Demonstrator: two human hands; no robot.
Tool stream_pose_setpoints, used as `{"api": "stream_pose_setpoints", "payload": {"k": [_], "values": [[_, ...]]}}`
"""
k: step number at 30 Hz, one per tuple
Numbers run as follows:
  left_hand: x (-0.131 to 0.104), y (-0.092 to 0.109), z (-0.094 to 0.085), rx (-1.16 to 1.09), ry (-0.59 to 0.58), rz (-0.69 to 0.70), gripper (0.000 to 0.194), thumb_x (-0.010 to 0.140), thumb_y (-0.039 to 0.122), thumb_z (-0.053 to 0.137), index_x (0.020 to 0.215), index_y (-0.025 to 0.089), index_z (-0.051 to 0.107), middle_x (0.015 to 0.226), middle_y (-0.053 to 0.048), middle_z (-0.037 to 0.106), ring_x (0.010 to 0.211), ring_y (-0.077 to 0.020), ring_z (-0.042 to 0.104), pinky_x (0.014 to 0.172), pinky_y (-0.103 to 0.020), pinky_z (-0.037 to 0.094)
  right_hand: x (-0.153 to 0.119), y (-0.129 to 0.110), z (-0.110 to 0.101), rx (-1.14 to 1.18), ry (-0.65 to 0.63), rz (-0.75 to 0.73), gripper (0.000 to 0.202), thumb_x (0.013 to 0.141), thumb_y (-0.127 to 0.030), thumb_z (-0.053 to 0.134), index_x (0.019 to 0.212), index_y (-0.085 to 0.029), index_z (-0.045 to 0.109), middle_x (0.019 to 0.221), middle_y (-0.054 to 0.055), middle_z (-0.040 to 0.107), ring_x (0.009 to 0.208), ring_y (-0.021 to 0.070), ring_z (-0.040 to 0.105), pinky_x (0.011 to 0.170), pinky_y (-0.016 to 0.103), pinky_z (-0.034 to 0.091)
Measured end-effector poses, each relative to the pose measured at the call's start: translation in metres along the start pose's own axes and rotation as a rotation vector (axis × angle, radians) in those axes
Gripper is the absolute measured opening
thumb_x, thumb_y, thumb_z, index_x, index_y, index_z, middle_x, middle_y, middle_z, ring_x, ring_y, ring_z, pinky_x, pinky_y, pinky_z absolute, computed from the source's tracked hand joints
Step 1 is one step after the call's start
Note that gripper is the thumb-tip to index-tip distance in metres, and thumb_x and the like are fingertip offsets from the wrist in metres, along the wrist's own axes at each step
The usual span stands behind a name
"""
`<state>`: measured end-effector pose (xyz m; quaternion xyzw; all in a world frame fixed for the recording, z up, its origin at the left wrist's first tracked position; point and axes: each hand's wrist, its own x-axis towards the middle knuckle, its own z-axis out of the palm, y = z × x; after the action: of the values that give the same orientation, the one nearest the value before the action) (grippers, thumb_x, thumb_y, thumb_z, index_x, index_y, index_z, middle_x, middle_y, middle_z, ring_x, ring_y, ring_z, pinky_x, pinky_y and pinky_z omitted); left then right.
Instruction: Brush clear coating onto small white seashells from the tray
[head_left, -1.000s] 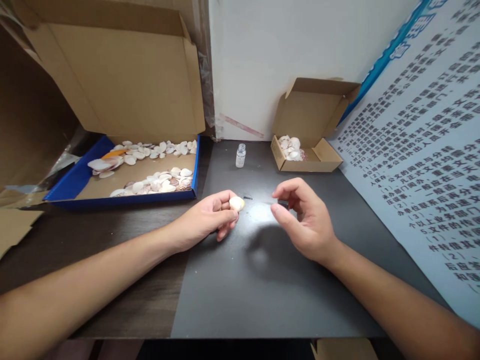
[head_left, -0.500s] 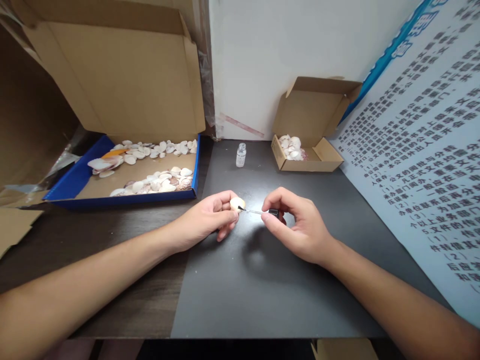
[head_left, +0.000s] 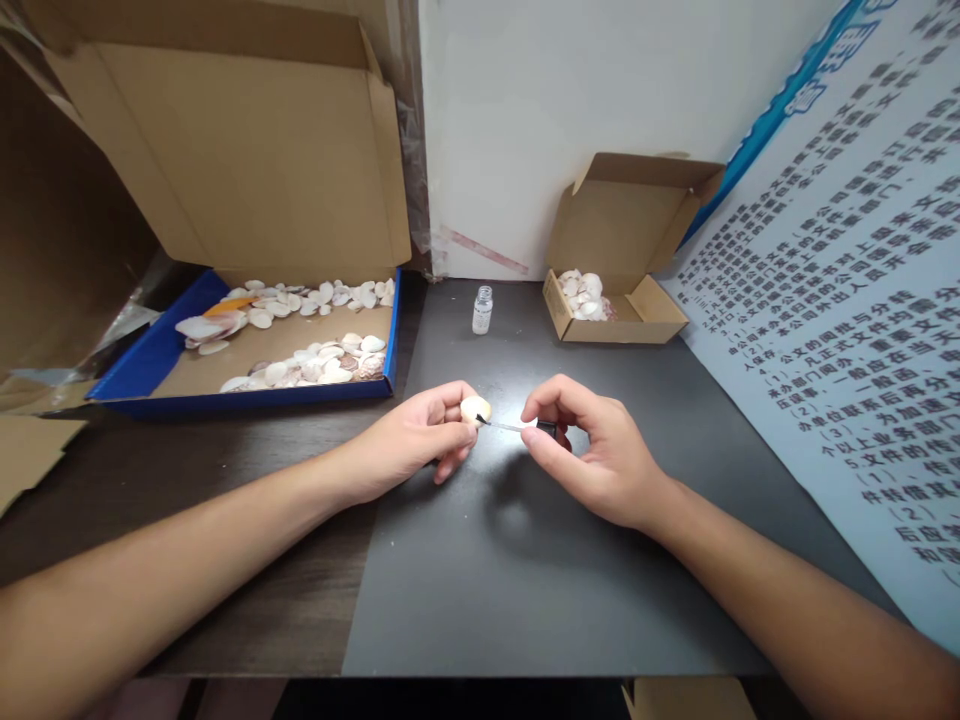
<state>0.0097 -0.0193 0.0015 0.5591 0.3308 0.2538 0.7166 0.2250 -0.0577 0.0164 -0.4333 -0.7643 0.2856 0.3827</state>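
Note:
Pinched in the fingers of my left hand (head_left: 420, 440) is a pale, cream-coloured seashell (head_left: 474, 409). My right hand (head_left: 600, 445) grips the black cap of a small brush (head_left: 506, 427) with a thin, clear stem. The brush's dark tip lies against the shell's face, near my left thumb. Both hands hover over the dark grey mat (head_left: 555, 590). Beyond them a small clear glass bottle (head_left: 481, 312) with a white label stands upright and uncapped.
A blue-edged cardboard box (head_left: 262, 404) at the left holds many shells in two rows, with its lid raised. At the back right, a smaller open carton (head_left: 630, 332) contains white shells. A printed poster (head_left: 847, 330) slants along the right side.
The brush has shifted very slightly, its tip still on the shell. Both hands stay almost in the same place.

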Motion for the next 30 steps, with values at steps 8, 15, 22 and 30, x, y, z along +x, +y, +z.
{"api": "stream_pose_setpoints", "payload": {"k": [8,15,22,30], "values": [[0.0004,0.0001,-0.0002,-0.001,-0.005,-0.004,0.013,0.086,0.022,0.061,0.085,0.019,0.048,0.059,0.007,0.052,0.045,-0.0043,0.045,0.046,-0.017,0.035,0.0005,-0.0006,-0.0008,-0.031,0.05,0.006,0.007,0.084,-0.02,0.06,0.087,-0.022,0.054,0.064,-0.006,0.041,0.055,0.0107,0.04,0.052,0.024,0.037],[0.0,0.0015,0.0012,-0.011,0.009,-0.007,0.015,0.085,0.023,0.062,0.084,0.019,0.047,0.058,0.007,0.051,0.044,-0.0044,0.044,0.045,-0.016,0.036,0.0008,-0.0009,0.0,-0.008,0.02,0.006,0.006,0.083,-0.02,0.06,0.087,-0.021,0.055,0.062,-0.007,0.042,0.053,0.0103,0.042,0.051,0.024,0.038],[0.0005,0.0003,0.0001,-0.013,-0.002,-0.005,0.013,0.085,0.022,0.061,0.085,0.019,0.048,0.059,0.007,0.051,0.045,-0.0043,0.044,0.045,-0.016,0.037,0.0006,-0.001,-0.0002,-0.02,0.007,0.023,0.005,0.085,-0.022,0.06,0.087,-0.021,0.055,0.063,-0.006,0.043,0.053,0.01,0.041,0.051,0.024,0.037],[0.0003,0.0007,0.0007,-0.007,-0.001,0.004,0.013,0.086,0.022,0.06,0.085,0.019,0.048,0.058,0.008,0.05,0.045,-0.0044,0.044,0.046,-0.016,0.037,0.0006,0.0,0.0001,-0.022,-0.012,0.014,0.004,0.085,-0.022,0.06,0.084,-0.02,0.056,0.06,-0.006,0.044,0.053,0.011,0.042,0.05,0.024,0.037]]}}
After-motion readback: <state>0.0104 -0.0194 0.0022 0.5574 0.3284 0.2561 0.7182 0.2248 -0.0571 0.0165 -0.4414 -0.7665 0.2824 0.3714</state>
